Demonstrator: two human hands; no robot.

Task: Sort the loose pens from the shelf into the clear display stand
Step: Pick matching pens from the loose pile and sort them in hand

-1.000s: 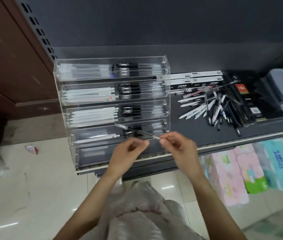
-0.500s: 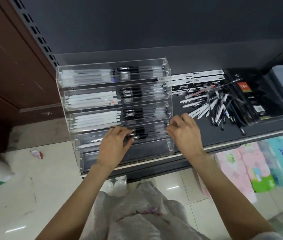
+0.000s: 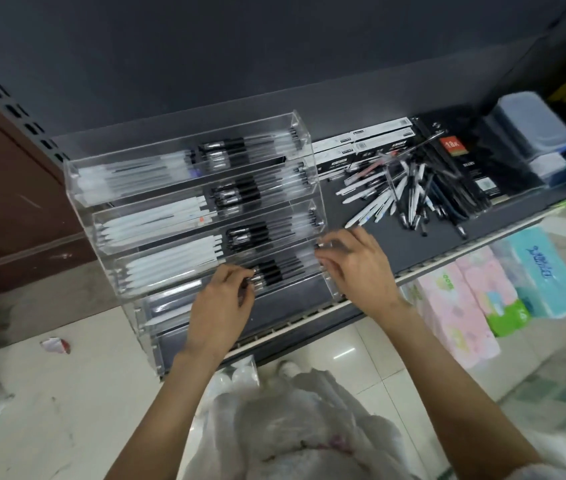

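The clear display stand [image 3: 184, 157] stands on the left of the dark shelf [image 3: 402, 247], its stepped tiers holding white pens on the left and black-grip pens on the right. My left hand [image 3: 221, 306] pinches the tip end of a clear black-grip pen [image 3: 285, 268] in the fourth tier from the top. My right hand [image 3: 361, 268] has its fingertips closed at that pen's other end, at the tier's right wall. The lowest tier looks nearly bare. The pile of loose pens [image 3: 402, 199] lies on the shelf to the right of the stand.
Pen boxes [image 3: 371, 140] and a black notebook [image 3: 461, 161] lie behind and beside the pile. Plastic containers [image 3: 530, 123] sit at the far right. Tissue packs [image 3: 461, 306] are stacked under the shelf edge. A plastic bag [image 3: 292, 427] hangs below my arms.
Both hands, holding the clear pen by its ends in front of the stand, have moved forward and lowered it into the fourth tier. The view has shifted closer and tilted.
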